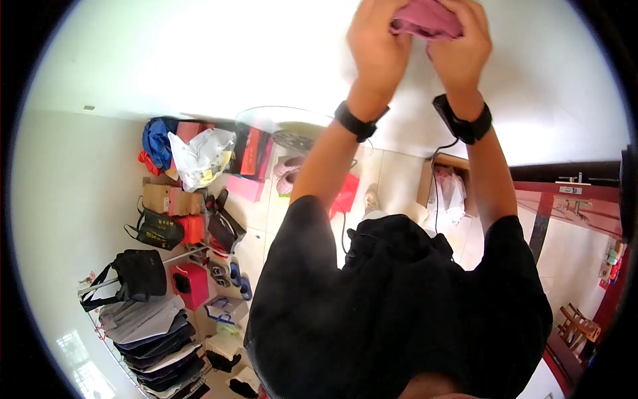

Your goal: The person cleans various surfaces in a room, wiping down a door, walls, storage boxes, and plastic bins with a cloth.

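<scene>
High in the view, in front of a white wall, both arms reach up with a pink folded cloth-like item [428, 18] between the hands. My left hand [379, 50] is closed on its left side. On the right side, my right hand [467, 50] grips it with the fingers bent around the edge. Its upper part runs out of view, and some fingers are blurred or hidden, so its exact kind is unclear. Each wrist wears a black band, and a dark cable hangs from the right one.
Below the hands is a round glass-topped table [292, 121]. A cardboard box [425, 183] with plastic bags stands by the wall. Shoes [240, 282], bags and boxes line the left, beside a rack of hanging clothes [156, 346]. A reddish door [571, 206] is at right.
</scene>
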### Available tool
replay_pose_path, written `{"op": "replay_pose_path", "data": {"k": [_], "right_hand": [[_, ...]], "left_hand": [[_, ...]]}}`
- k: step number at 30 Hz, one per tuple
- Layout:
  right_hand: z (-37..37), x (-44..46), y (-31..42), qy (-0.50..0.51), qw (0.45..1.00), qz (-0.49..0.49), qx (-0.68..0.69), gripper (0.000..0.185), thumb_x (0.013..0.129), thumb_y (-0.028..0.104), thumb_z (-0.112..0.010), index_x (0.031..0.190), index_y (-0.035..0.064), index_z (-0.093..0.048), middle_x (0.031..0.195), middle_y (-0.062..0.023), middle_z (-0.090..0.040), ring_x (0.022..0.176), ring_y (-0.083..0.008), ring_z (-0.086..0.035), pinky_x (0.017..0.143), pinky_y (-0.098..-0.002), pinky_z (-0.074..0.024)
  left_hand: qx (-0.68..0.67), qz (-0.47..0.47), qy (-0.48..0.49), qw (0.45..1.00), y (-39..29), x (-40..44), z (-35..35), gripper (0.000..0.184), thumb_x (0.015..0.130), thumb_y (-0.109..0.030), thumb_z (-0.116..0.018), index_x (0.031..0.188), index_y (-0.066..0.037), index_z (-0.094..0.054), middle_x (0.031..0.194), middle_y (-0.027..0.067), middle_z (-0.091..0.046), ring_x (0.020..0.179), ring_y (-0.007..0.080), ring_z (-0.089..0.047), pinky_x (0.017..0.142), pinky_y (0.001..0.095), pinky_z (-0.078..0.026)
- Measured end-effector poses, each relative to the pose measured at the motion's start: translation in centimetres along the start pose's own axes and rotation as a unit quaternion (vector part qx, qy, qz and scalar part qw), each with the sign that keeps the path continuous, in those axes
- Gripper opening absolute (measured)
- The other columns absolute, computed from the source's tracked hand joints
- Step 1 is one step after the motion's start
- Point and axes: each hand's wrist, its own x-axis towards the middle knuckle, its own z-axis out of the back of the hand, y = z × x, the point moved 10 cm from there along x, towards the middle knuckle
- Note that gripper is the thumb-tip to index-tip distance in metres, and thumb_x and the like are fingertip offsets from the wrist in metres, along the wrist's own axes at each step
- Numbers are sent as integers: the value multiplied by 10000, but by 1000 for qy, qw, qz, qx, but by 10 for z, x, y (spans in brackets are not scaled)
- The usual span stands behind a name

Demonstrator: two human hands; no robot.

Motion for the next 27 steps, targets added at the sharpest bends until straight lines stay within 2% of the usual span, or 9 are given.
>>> {"op": "replay_pose_path", "data": {"k": [1,3,4,8,12,16,19,22,27], "right_hand": [[8,-2,-10,-1,999,-17,-34,403,676,-137,-589,1034,18,-688,1018,-110,-658,933,-286,-648,853,-307,-512],[29,-3,-27,-21,999,-8,-34,432,684,-135,-574,1079,15,-665,1063,-121,-658,984,-286,-644,886,-319,-506],[38,-10,-44,-5,999,-21,-47,489,592,-30,-762,1064,37,-653,1077,-135,-659,1012,-336,-632,907,-379,-509],[57,-56,-59,8,992,-62,-106,409,678,-82,-750,1052,24,-623,1052,-126,-647,957,-324,-641,849,-348,-518],[60,-131,-98,47,969,-211,-115,338,705,-88,-705,1012,19,-611,993,-133,-626,917,-311,-636,820,-352,-516],[36,-178,-100,78,965,-217,-125,298,726,-105,-659,996,12,-617,1005,-138,-631,930,-316,-631,841,-353,-508],[16,-189,-90,82,972,-194,-101,284,728,-87,-677,992,8,-636,1016,-139,-642,941,-318,-637,842,-362,-516],[-5,-160,-73,93,982,-138,-84,337,687,-94,-709,1001,21,-666,1060,-137,-650,956,-320,-650,824,-358,-534],[-25,-53,-17,23,998,-25,-46,397,631,-115,-731,1001,15,-671,1060,-134,-654,926,-304,-653,810,-336,-541]], "left_hand": [[65,-68,18,995,-13,6,-9,460,677,142,-618,1106,-18,-654,1091,179,-665,1003,354,-650,875,387,-525],[-1,-34,-8,999,-18,8,-27,404,614,79,-682,989,-70,-673,964,108,-654,870,330,-635,728,396,-534],[-18,-37,4,999,-23,6,-36,450,601,90,-683,1021,-72,-679,976,131,-667,888,343,-652,760,392,-548],[-56,-10,39,998,-12,-40,-66,376,641,52,-706,986,-96,-694,974,94,-670,872,295,-663,696,369,-554],[-54,83,134,986,20,-106,-82,347,682,44,-707,993,-110,-692,991,69,-670,874,288,-668,680,368,-558],[-45,128,180,974,54,-149,-70,306,717,28,-697,990,-112,-683,1001,57,-677,884,287,-668,685,376,-561],[-27,121,168,978,65,-152,-49,312,699,30,-699,975,-114,-685,1002,58,-674,891,275,-669,667,371,-558],[-53,160,129,977,69,-125,-23,389,683,106,-684,1021,-85,-677,1020,105,-677,906,317,-676,737,367,-566],[-55,77,60,994,42,-22,14,446,664,149,-647,1055,-66,-662,1030,125,-664,908,326,-659,716,338,-546]]}}
